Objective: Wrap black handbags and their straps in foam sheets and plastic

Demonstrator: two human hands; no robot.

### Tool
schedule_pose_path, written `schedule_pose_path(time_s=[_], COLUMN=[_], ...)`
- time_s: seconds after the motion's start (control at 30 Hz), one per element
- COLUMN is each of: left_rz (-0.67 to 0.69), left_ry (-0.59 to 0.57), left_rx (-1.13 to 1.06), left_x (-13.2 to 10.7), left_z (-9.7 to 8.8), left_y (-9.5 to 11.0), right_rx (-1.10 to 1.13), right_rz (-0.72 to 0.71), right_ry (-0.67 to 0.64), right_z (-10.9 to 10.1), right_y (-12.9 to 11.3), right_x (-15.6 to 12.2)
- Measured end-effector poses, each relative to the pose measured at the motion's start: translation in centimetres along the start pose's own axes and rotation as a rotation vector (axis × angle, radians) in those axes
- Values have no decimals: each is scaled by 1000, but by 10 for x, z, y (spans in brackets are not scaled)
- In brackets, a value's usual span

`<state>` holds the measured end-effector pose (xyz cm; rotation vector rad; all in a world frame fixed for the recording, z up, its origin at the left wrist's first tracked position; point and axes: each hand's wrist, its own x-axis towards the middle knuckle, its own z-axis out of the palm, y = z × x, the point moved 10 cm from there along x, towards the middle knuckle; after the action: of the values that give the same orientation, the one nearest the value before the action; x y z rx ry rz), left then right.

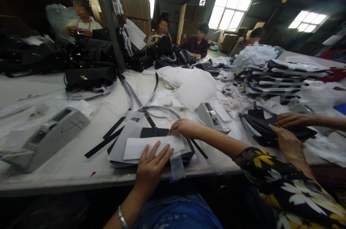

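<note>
Atop the gray sheet (116, 153), the white pad (137, 147) lies lengthwise left to right, left hand (151, 166) spread on its near side, right hand (185, 128) bent at its far edge, pinch unclear.

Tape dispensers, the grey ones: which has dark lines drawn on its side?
The grey tape dispenser at the far left: dark crossing lines mark its side. The dispenser right of centre shows no such lines.

White sheet (133, 148), flat, slightly angled, atop grey sheet (116, 153) and black bag (189, 157), clear tape (177, 167) hanging near side
</note>
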<state>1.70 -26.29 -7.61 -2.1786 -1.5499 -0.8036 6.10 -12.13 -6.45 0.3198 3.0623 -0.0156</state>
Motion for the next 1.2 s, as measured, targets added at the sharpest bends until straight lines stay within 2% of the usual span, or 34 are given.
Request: schedule_pose_path(time_s=[0.07,0.13,0.17,0.2,0.3,0.4,0.63,1.0,1.2], left_rz=[-16,-20,-19,-16,2,22,10,-20,-87], left_ry=[-1,-7,-8,-9,-22,-35,-18,-41,-145], left_rx=[-18,-31,-34,-32,-14,-2,6,-12,-99], left_x=[0,1,0,0,-3,-4,2,0,3], left_z=[0,1,2,3,6,8,1,4,5], left_y=[-1,-2,-2,-3,-3,-3,0,-4,-5], right_rx=[140,283,319,318,208,123,87,125,81], right_rz=[17,74,98,105,69,48,18,97,154], right_ry=[200,459,560,607,553,491,887,898,985], right_z=[-19,-37,-40,-38,-16,5,-10,3,18], right_y=[-14,-27,-36,-47,-80,-93,-104,-125,-122], right_x=[-28,-62,-78,-89,-100,-95,-110,-120,-124])
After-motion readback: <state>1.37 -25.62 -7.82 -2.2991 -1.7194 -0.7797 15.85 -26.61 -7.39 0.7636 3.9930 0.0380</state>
